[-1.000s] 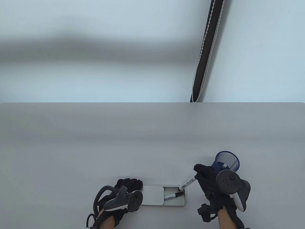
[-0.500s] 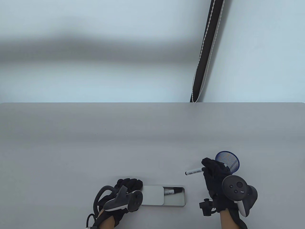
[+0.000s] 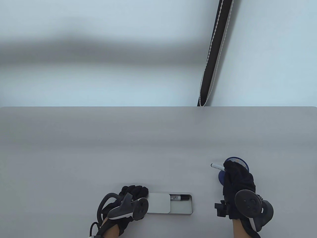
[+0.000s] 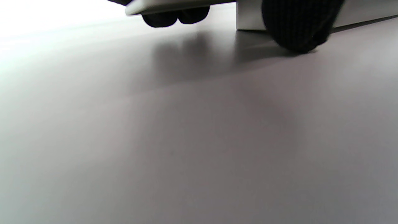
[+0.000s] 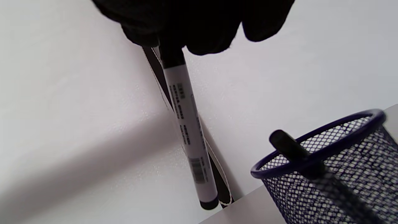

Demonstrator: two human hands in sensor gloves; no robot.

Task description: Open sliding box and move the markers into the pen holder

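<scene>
Here the right hand (image 3: 237, 182) pinches a marker (image 5: 189, 130) above the pen holder (image 5: 326, 174), presumably to tip it in beside the marker already standing there (image 5: 298, 152). Left of the holder, the left hand (image 3: 132, 192) grips the box's (image 3: 180, 210) slid-back lid (image 3: 158, 203), likely steadying it; one marker (image 3: 179, 197) remains inside the box.

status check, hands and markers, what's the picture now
Right hand grips a marker beside the holder. Left hand holds the box lid. One marker in holder, one in box. Nothing in the way.
</scene>
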